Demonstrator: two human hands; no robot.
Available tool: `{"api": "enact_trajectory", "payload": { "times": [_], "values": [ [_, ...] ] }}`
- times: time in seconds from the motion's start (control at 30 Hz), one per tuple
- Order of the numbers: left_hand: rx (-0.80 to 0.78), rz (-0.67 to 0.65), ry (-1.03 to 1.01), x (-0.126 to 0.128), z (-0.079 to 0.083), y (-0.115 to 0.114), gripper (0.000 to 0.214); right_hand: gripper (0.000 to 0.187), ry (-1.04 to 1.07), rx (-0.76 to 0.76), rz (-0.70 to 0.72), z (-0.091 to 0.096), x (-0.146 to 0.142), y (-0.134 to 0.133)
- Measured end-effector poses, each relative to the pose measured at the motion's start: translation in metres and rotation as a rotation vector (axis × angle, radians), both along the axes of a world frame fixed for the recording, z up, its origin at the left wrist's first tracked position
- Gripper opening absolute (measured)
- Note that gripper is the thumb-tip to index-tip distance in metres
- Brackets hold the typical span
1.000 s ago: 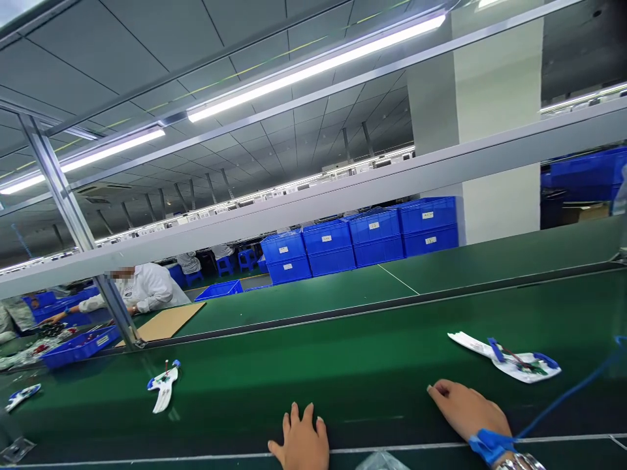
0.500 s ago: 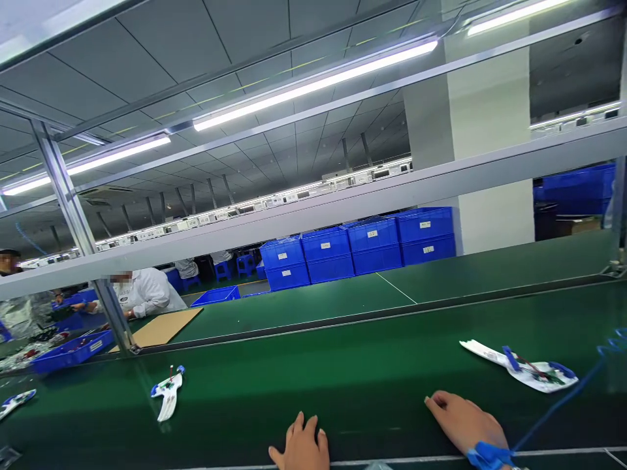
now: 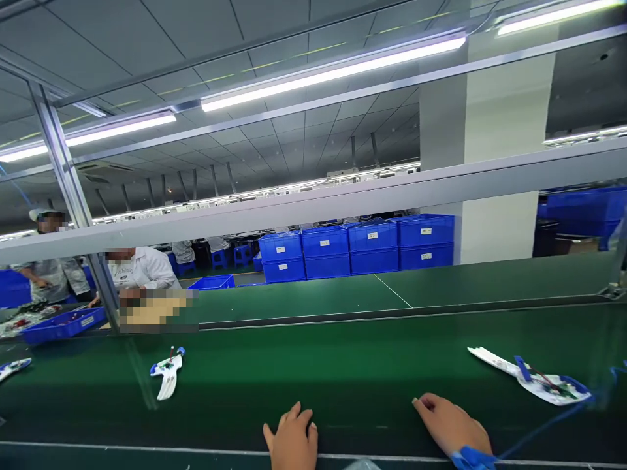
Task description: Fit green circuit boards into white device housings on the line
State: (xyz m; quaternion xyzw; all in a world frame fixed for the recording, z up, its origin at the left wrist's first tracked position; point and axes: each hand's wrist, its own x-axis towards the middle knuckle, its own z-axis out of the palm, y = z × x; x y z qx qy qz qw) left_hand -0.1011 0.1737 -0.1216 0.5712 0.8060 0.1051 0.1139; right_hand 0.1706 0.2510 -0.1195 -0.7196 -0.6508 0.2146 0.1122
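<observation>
at the far left one white part (image 3: 14,369) is cut off by the view's edge; next, a second white part (image 3: 168,380) lies on the green belt (image 3: 343,365), well left of the left hand (image 3: 292,440). that hand's grip is wide, fingers spread over the belt's near edge, nothing seen in it. the right hand (image 3: 453,424) has its thumb close to curled fingers (how tight the grip is, or what sits inside, i cannot tell). beyond it and to the right, apart from the fingers, lies a third white part (image 3: 543,388).

to do this well, i'd judge: keep the left hand loose and low, handle any part by its body rather than its thin wires (image 3: 545,378), and keep the blue cord (image 3: 533,434) off the third part, whose end it seems to cross or pass close by.

counted, left to right: two nearer co-workers, one standing (image 3: 51,281), one leaning (image 3: 157,267); three white parts; two blue trays (image 3: 53,334) (image 3: 215,284); eight blue crates (image 3: 337,261) stacked mid-view; two hands; one blue wristband (image 3: 473,458).
</observation>
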Motion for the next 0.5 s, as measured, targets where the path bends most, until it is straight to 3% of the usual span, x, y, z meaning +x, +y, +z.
{"api": "enact_trajectory", "payload": {
  "times": [0.5],
  "values": [
    [0.133,-0.104,-0.316,0.002,0.001,-0.008,0.019,0.038,-0.031,-0.051,-0.009,-0.013,0.005,0.008]
  ]
}}
